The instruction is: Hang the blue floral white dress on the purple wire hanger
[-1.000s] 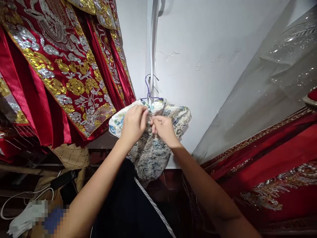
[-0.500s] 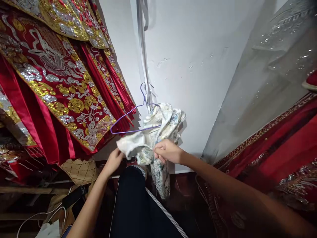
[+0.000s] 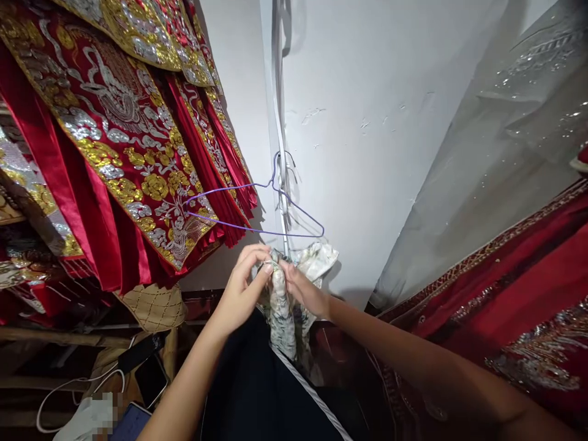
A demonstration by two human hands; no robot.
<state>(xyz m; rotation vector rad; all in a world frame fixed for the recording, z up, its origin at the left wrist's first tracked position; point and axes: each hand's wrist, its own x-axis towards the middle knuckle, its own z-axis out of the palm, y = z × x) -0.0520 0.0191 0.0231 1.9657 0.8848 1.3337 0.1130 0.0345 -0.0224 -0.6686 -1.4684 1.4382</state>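
While the purple wire hanger (image 3: pixel 257 208) hung bare from a hook at the white wall (image 3: pixel 367 122), the patterned garment (image 3: pixel 294 288) sat bunched just below it, off the hanger and gathered between both hands. The left hand (image 3: pixel 241 291) had its fingers curled, pinching the top edge of the cloth, and the right hand (image 3: pixel 301 288) clenched the same edge from the other side, fingertips of the two hands nearly touching. Judging by how things lay, the garment was already free of the hanger, and what to do with the loose cloth was left. Red robes with gold and silver embroidery (image 3: pixel 114 141) hung to the left, another red embroidered cloth (image 3: pixel 514 306) lay at the right, and a phone (image 3: pixel 151 380) rested low at the left.
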